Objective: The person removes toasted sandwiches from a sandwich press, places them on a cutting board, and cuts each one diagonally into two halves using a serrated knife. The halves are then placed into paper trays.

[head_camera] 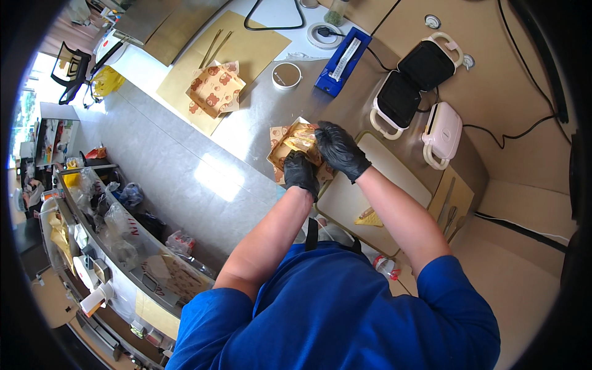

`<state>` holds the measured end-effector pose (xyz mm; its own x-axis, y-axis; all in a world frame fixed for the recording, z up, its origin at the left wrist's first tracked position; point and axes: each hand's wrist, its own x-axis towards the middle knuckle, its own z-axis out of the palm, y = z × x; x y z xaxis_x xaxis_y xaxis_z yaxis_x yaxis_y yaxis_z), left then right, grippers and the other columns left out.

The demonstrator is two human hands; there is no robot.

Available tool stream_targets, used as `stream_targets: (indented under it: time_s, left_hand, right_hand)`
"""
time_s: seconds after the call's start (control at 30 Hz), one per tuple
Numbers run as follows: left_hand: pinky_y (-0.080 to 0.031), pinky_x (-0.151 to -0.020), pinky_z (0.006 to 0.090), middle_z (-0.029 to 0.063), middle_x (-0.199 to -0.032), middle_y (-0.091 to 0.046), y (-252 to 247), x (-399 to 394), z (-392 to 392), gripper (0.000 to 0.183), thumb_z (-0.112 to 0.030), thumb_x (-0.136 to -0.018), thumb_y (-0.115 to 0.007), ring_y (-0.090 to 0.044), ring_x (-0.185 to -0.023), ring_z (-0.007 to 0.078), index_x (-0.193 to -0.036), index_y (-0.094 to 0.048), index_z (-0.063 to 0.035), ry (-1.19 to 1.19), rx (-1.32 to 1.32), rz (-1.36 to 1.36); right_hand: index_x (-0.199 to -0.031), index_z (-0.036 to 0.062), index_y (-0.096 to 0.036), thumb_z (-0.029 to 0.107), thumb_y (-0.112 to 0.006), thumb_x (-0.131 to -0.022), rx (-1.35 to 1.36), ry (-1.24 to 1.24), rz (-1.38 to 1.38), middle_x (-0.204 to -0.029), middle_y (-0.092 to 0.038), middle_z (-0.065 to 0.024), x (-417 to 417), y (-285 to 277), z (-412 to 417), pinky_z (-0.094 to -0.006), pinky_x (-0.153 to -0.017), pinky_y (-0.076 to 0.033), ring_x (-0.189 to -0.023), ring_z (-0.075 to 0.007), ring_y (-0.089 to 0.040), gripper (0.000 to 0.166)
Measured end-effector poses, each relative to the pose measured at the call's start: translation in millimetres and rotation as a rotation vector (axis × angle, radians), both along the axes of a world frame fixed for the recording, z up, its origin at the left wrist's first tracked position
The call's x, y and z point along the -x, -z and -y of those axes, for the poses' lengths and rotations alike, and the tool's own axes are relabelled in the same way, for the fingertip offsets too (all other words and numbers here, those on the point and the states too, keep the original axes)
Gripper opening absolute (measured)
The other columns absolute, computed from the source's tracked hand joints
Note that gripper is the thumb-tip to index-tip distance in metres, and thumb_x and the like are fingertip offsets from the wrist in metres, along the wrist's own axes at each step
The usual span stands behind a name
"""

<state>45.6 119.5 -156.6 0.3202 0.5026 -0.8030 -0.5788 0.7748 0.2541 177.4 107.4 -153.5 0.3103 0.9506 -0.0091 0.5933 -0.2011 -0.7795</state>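
My left hand [300, 172], in a black glove, reaches into the near side of a paper-lined food box [278, 155] with a brown bear print. At the box's right side is my right hand [340, 147], also gloved, by pale yellow sandwich pieces [300, 140] inside it. The gloves hide the fingertips, so what each hand grips is unclear. Another bear-print box [215, 91] stands on a brown mat farther left. Beside my right forearm, a cut sandwich piece [369, 218] lies on a cream cutting board [379, 173].
An open sandwich maker [407, 88] and a closed pink one [443, 132] stand on the right, with cables behind them. A blue device [344, 61], a round white-rimmed lid [286, 76] and metal tongs or chopsticks [216, 48] lie beyond the boxes. Utensils [449, 215] rest at right.
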Motion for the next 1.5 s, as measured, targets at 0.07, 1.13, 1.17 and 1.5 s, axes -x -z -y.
stream_targets:
  time_s: [0.07,1.13,1.17,1.5]
  left_hand:
    - [-0.054,-0.093,0.0398,0.0058,-0.123,-0.066,-1.9,-2.4,0.3,0.033,-0.024,-0.099,-0.053,-0.065,-0.107,0.0248,-0.13,-0.059,-0.0143,0.008,-0.008,-0.079]
    - [-0.05,-0.096,0.0446,0.0231,-0.115,-0.062,-18.9,-17.9,178.0,0.059,-0.027,-0.075,-0.081,-0.06,-0.109,0.0395,-0.124,-0.063,-0.0003,1.402,-1.48,-0.821]
    - [-0.05,-0.096,0.0449,0.0231,-0.115,-0.062,-17.3,-17.7,177.9,0.058,-0.027,-0.075,-0.081,-0.06,-0.109,0.0395,-0.123,-0.063,-0.0008,1.385,-1.497,-0.809]
    - [-0.051,-0.092,0.0442,0.0188,-0.1,-0.069,-15.4,-30.6,169.6,0.049,-0.028,-0.074,-0.082,-0.064,-0.103,0.0374,-0.114,-0.066,-0.0051,1.652,-1.565,-0.615]
  right_hand:
    - [-0.126,-0.0027,-0.061,0.025,-0.055,-0.102,-0.039,0.094,-0.043,-0.119,-0.068,-0.0211,-10.5,-7.9,9.5,-0.039,-0.098,-0.049,-0.113,-0.0313,-0.064,0.037]
    - [-0.114,0.0054,-0.066,0.035,-0.085,-0.068,0.722,-0.602,0.088,-0.108,-0.07,-0.0206,-121.2,-35.4,210.7,-0.0449,-0.087,-0.053,-0.103,-0.0373,-0.067,0.058]
    - [-0.113,0.0056,-0.066,0.033,-0.085,-0.068,0.737,-0.641,0.137,-0.108,-0.069,-0.0206,-117.0,-41.8,209.0,-0.045,-0.087,-0.053,-0.103,-0.0374,-0.067,0.056]
    - [-0.099,0.0093,-0.067,0.027,-0.078,-0.075,0.578,-0.7,0.092,-0.089,-0.07,-0.0189,-103.8,-73.8,228.0,-0.0461,-0.08,-0.052,-0.088,-0.0385,-0.068,0.032]
